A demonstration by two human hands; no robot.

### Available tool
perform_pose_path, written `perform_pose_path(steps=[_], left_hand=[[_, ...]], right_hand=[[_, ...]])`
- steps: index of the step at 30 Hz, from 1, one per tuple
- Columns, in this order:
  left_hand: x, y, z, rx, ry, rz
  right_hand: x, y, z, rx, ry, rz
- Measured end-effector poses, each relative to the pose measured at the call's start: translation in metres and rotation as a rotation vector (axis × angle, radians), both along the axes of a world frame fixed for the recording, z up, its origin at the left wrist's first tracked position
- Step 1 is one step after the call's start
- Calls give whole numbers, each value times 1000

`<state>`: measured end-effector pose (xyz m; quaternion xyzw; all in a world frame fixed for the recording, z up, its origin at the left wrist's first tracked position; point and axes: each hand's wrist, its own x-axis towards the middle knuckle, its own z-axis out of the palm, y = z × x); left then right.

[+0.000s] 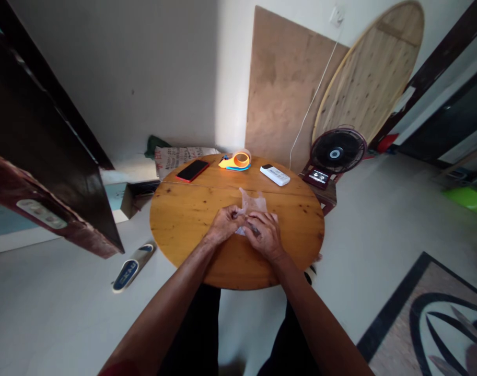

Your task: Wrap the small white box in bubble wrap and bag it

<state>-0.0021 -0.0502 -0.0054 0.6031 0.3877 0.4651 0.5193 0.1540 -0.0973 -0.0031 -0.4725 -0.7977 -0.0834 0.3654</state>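
Note:
A thin, see-through plastic bag [254, 200] lies crumpled on the round wooden table [183, 219], partly covered by both hands. My left hand [225, 223] is closed, pinching the bag's left edge between thumb and fingers. Close beside it, my right hand [265, 237] is curled over the lower part of the bag, its thumb and fingertips gathered on the plastic. Whatever may lie under the right fingers is hidden.
Along the table's far side sit a phone with a red edge [193, 170], an orange and blue tape dispenser [235, 161] and a white handheld device [275, 175]. A fan [336, 152] stands right of the table. A slipper [133, 268] lies on the floor at left.

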Motion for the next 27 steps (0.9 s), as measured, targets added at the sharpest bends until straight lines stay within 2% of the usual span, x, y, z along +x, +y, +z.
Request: perform_pose_path(steps=[8,15,21,27], left_hand=[[1,-3,0,66,40,6],[-1,-4,-1,116,115,62],[-1,-3,-2,111,4,-33],[-3,-5,7,0,-84,-74]], right_hand=[[-1,0,0,-45,12,-20],[-1,0,0,-60,27,-40],[-1,0,1,-41,14,-11],[-2,-1,2,-62,26,-23]])
